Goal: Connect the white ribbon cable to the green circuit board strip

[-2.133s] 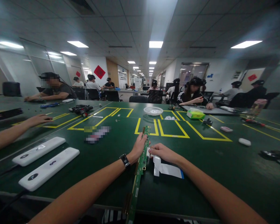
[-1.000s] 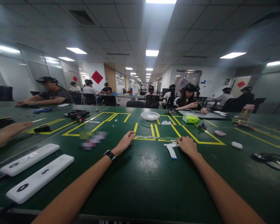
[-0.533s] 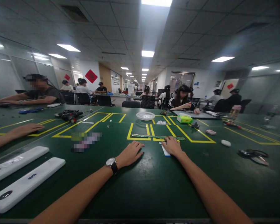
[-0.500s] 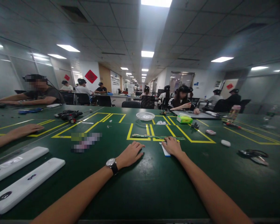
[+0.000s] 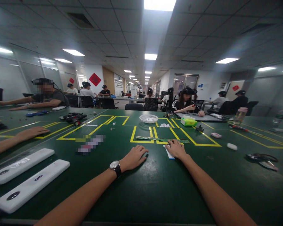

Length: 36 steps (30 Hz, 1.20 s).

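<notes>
My left hand (image 5: 134, 157), with a watch (image 5: 114, 165) on its wrist, lies palm down on the green table (image 5: 141, 191). Its fingers are stretched out and hold nothing. To its right, my right hand (image 5: 177, 148) rests flat, its fingers apart, partly over a white card with a blue edge (image 5: 169, 153). Just beyond its fingertips lies a long, narrow green circuit board (image 5: 153, 138) across yellow tape outlines. Whether the fingertips touch the board I cannot tell.
A white plastic basket (image 5: 148, 118) and a green tissue pack (image 5: 188, 121) stand farther back. Two long white devices (image 5: 33, 185) lie at left, near another person's hand (image 5: 35, 132). Cables (image 5: 261, 159) lie at right. A person (image 5: 186, 102) sits opposite.
The head view has shifted slightly, so the scene sits a little farther right and lower. Both my hands keep their places on the table.
</notes>
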{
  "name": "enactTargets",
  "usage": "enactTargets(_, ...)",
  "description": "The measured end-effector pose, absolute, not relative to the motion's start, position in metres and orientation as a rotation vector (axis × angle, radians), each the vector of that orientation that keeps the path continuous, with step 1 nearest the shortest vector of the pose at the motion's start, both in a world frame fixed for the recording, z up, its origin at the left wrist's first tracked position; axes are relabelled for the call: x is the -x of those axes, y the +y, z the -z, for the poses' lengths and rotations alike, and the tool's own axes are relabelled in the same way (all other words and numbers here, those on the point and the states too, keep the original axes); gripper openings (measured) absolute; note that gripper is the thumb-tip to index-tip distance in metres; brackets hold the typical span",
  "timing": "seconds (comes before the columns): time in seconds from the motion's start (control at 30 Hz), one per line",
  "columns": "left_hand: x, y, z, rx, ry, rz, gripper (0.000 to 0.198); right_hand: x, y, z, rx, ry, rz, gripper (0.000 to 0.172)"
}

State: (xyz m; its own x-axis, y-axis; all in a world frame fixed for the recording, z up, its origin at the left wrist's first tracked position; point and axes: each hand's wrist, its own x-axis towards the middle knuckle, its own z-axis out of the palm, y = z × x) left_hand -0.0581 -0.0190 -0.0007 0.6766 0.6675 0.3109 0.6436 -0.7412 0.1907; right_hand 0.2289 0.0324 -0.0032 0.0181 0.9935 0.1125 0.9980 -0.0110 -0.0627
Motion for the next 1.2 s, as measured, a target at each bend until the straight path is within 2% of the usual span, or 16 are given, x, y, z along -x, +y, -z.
enactTargets(0.5, 0.058, -0.022, -0.002, -2.832, 1.090, -0.589, 0.034, -0.248, 0.032, -0.006, 2.094, -2.264, -0.102, 0.063)
enactTargets(0.83, 0.061, -0.019, -0.013, -2.829, 1.136, -0.783, 0.029, -0.222, 0.026, -0.011, 2.063, -2.245, 0.062, 0.055)
enactTargets(0.97, 0.064, -0.019, -0.023, -2.755, 1.183, -0.858, 0.029, -0.215, 0.024, -0.015, 1.868, -2.366, -0.001, 0.049)
enactTargets(1.2, 0.065, -0.018, -0.021, -2.556, 1.304, -0.840, 0.030, -0.189, 0.005, -0.015, 1.268, -2.587, -0.094, 0.037)
